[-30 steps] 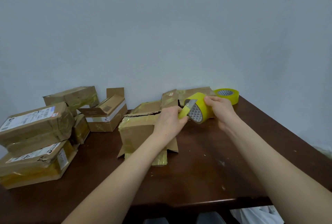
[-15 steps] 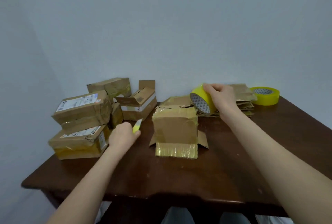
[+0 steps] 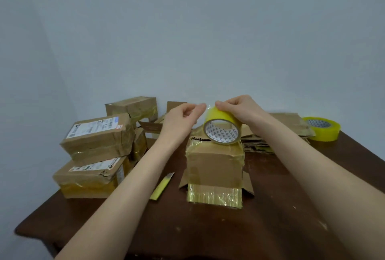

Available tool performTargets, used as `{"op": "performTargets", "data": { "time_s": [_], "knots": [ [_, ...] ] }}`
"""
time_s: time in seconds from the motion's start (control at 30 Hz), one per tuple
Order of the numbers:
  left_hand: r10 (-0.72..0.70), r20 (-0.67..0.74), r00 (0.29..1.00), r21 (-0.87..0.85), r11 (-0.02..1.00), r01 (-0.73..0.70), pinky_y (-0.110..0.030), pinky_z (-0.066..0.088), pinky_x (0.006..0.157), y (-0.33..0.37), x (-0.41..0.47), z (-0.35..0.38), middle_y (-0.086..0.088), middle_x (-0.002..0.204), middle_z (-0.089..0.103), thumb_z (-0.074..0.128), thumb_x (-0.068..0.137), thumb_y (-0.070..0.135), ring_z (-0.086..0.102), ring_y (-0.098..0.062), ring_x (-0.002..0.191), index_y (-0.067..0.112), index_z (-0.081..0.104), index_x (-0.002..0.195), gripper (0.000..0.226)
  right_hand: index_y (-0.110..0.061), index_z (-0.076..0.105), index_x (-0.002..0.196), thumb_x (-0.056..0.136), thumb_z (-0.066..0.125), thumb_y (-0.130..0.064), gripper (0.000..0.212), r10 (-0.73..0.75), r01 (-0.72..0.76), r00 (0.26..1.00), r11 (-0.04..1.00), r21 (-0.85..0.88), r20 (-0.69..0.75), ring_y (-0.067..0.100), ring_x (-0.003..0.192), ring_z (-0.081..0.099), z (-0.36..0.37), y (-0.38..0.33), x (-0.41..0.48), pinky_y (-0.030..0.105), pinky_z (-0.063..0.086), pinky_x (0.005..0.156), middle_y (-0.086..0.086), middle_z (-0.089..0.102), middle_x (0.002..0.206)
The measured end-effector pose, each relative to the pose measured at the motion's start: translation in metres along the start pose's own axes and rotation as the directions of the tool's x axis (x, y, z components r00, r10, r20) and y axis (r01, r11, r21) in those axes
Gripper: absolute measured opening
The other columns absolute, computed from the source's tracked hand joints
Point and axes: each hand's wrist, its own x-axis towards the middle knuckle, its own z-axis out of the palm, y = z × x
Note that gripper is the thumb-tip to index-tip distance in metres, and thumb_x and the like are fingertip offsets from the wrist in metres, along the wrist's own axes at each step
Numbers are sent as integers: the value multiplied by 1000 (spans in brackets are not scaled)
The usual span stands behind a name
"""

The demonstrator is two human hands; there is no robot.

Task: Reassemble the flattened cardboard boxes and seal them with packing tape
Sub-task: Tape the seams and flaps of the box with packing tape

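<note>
Now pinching the free end [image 3: 207, 107] with left fingers [image 3: 197, 109] just left of the tape roll [image 3: 220, 117] clamped in curled right fingers [image 3: 224, 105], box [image 3: 214, 161] directly beneath.

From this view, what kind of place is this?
Probably a makeshift packing spot in a home or small office: a dark wooden table against a bare wall, stacked taped boxes with shipping labels, a pile of flattened cardboard, and a tape roll.
</note>
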Motion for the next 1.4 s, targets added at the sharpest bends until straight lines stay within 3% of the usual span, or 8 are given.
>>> {"op": "performTargets", "data": {
  "time_s": [0.17,0.3,0.4,0.6,1.0,1.17,1.23,1.4],
  "knots": [
    [-115,69,991,-180,976,126,-17,45,47,0,14,19,-5,71,58,68,87,29,55,-9,56,7,60,78,25,0,74,89,87,67,-39,39,-51,52,999,994,-97,16,18,69,59,13,1,7,29,45,63,21,72,88],
    [-173,-70,982,-291,946,146,-21,47,45,-7,26,19,-5,67,55,61,93,21,51,-8,45,7,59,74,23,-18,63,113,84,72,-31,34,-102,112,978,993,-43,182,9,87,63,3,-1,5,18,48,70,-2,66,103],
    [-257,-84,963,-417,887,200,-18,42,42,-5,30,12,-4,62,50,58,95,21,45,-12,49,5,58,75,25,-21,53,116,75,80,-21,48,-115,112,978,993,30,172,16,97,64,-6,10,5,28,52,84,3,65,105],
    [-187,-173,967,-226,963,146,-23,37,48,-11,31,6,-1,55,49,58,94,25,42,-12,43,12,53,66,31,-25,66,104,74,80,-36,35,-231,238,970,966,-105,75,9,83,62,-23,4,8,23,45,71,-4,67,91],
    [-414,-124,902,-236,895,379,-22,36,46,-72,11,14,-1,58,47,59,94,24,39,-13,48,10,55,65,32,-29,66,121,70,77,-53,58,-110,238,959,812,-533,261,10,110,54,5,29,21,30,46,95,-9,62,118],
    [-462,-23,886,-263,858,441,-16,32,38,-89,1,12,-1,58,42,59,94,23,36,-10,50,11,52,66,31,-36,55,132,71,71,-61,67,-114,267,947,798,-540,299,15,123,51,12,36,19,36,43,102,-8,56,134],
    [-491,-16,871,-254,845,471,-17,31,38,-97,-4,17,-1,57,40,58,95,23,35,-11,49,11,50,64,34,-32,54,132,76,70,-57,64,-140,274,947,820,-503,289,15,120,51,12,38,17,31,42,97,-6,57,132],
    [-572,76,817,-267,778,569,-20,28,37,-119,-15,38,-2,58,42,58,95,26,34,-11,46,11,51,68,32,-19,57,104,80,69,-51,42,-133,216,967,879,-424,218,15,85,54,21,47,11,22,40,65,-6,58,91]
  ]
}}
